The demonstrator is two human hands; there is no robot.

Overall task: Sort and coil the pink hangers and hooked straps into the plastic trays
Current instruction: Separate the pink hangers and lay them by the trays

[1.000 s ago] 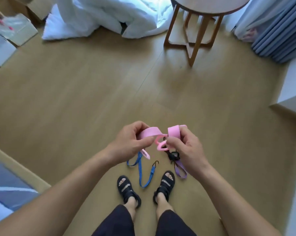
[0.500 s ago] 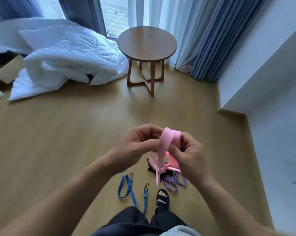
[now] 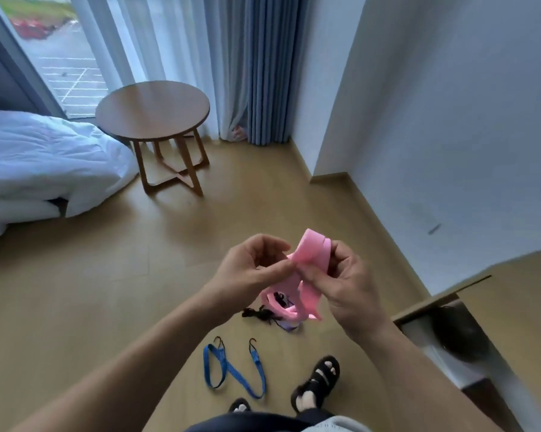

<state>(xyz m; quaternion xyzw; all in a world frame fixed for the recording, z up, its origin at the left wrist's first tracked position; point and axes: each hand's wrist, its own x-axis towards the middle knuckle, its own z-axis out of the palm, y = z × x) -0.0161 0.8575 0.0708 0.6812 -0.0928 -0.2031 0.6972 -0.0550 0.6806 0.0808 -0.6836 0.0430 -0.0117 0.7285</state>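
View's tilted up; pink strap (image 3: 313, 248) pinched btwn left hand (image 3: 247, 273), right hand (image 3: 347, 286).

Bare forearms, dark trousers (image 3: 256, 424) and black strapped sandals (image 3: 319, 380) over white socks.

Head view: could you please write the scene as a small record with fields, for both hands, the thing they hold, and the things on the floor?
left hand: pinches the pink strap between thumb and forefinger
right hand: grips the same pink strap, fingers curled round its loops
pink strap: partly coiled, held in the air, loose end hanging
blue strap: lies on the floor, a hook at each end, no hand on it
black tangle: on the floor below the pink strap
round table: further back, beside a white duvet
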